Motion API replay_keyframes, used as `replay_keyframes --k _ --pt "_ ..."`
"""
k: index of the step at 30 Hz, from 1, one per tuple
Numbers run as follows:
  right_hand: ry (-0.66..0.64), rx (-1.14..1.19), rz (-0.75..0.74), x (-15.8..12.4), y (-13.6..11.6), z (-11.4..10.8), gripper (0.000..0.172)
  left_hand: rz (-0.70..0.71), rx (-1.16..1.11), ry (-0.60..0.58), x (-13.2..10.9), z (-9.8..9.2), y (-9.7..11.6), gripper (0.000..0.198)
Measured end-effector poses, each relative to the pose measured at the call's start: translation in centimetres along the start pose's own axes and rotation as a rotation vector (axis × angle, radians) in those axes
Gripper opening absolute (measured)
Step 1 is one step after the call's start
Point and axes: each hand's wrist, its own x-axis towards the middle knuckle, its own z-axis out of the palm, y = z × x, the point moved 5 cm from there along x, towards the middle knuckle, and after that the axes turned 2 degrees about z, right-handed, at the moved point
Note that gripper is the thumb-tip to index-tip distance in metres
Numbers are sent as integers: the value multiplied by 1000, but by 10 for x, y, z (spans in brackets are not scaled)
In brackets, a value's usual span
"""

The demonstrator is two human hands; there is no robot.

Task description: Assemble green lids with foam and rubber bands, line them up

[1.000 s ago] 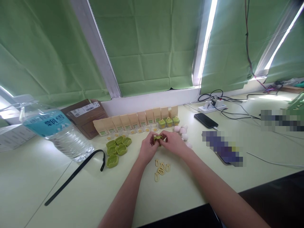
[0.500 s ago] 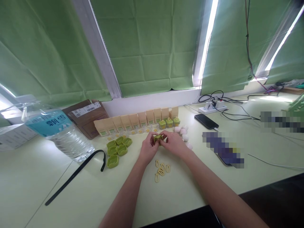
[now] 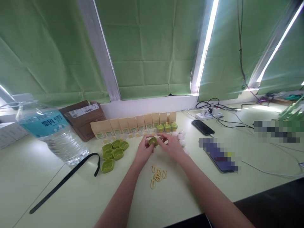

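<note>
My left hand (image 3: 143, 150) grips a small green plastic lid (image 3: 153, 141), its hollow side tilted toward me. The thumb and fingers of my right hand (image 3: 169, 144) are closed at the lid's right edge, partly hiding it. Several matching green lids (image 3: 118, 153) lie hollow side up to the left. Nearer me is a small pile of pale yellow loops (image 3: 157, 176). White rounded pieces (image 3: 181, 142) sit just right of my right hand. Behind my hands stand green-topped little containers with yellow loops (image 3: 167, 127).
A row of brown cards (image 3: 131, 125) with small clear containers stands behind. On the left are a large water bottle (image 3: 57, 133), a cardboard box (image 3: 83, 118) and a black strap (image 3: 64, 180). To the right lie a phone (image 3: 203, 127), a power strip (image 3: 209, 115) and cables.
The green lid has been turned so its hollow shows more toward me. My right hand's fingers have shifted to its right side. The whole view has moved slightly.
</note>
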Motion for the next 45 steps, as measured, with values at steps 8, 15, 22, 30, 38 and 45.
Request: replay_keyframes --k 8,15,22,30,38,45 --pt "273 462 117 15 24 -38 32 -128 -101 26 2 -5 -4 37" --pt "-155 -285 29 25 15 -58 18 -133 -83 5 2 -3 -4 34" --pt "-468 -596 -147 0 -1 -63 31 -119 -95 -19 3 -2 -6 39" --pt "-647 -680 -372 -19 -10 -19 27 -121 -217 -23 1 -5 -4 48" --pt "-145 -113 -257 14 -29 -28 29 -107 -255 -24 3 -6 -9 55" --pt "-7 104 -148 -2 8 9 34 -87 -183 -21 3 -6 -5 58"
